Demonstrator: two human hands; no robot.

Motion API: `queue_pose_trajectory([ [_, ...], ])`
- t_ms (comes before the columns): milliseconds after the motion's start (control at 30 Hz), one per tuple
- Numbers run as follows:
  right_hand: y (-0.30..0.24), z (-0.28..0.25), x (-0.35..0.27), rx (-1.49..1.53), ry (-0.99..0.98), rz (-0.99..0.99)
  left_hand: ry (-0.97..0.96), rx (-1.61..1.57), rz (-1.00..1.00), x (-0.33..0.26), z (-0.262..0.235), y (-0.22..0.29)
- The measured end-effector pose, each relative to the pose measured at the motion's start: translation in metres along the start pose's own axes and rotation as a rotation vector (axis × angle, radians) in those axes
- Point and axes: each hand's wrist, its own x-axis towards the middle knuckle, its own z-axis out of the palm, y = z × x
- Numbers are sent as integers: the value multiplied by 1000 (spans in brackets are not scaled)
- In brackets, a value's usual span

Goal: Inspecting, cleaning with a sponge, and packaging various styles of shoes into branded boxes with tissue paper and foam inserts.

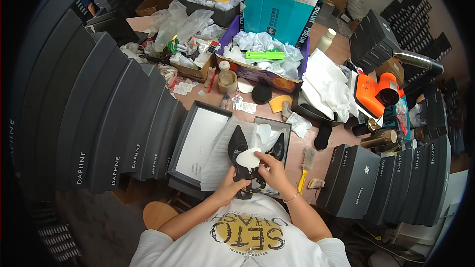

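Observation:
A black pointed-toe shoe (237,142) with a strap lies over the open dark grey shoe box (191,182), toe away from me. My left hand (227,187) is closed around its heel end. A flat white oval pad (248,158) is pinched in my right hand (272,172), held over the opening of the shoe. The second black shoe (279,144) rests in the box's right part, partly covered by white paper (263,132). Thin white tissue paper (217,155) spreads left of the first shoe.
Stacked grey shoe boxes (106,118) wall off the left; more boxes (358,183) line the right. Behind stands a purple carton (257,75) of crumpled paper. A yellow-handled brush (306,165), a yellow sponge (280,103), a jar (227,80) and an orange device (372,94) surround the workspace.

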Motion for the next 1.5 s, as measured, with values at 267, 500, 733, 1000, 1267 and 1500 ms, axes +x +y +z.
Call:
queue_pose_trajectory([
  [267,-22,12,-3,-664,-339,-389,-51,377,104,5,-3,-3],
  [500,5,37,31,-596,-125,-361,-41,338,59,9,0,0],
  [733,2,27,62,-569,-265,-275,52,84,-40,18,-4,1],
  [1000,104,-8,125,-921,-285,-75,292,-162,-247,27,-35,-34],
  [1267,64,-94,87,-498,-16,99,138,-98,-81,16,-26,-17],
  [1500,-9,-15,33,126,31,15,-55,-111,-145,16,4,14],
])
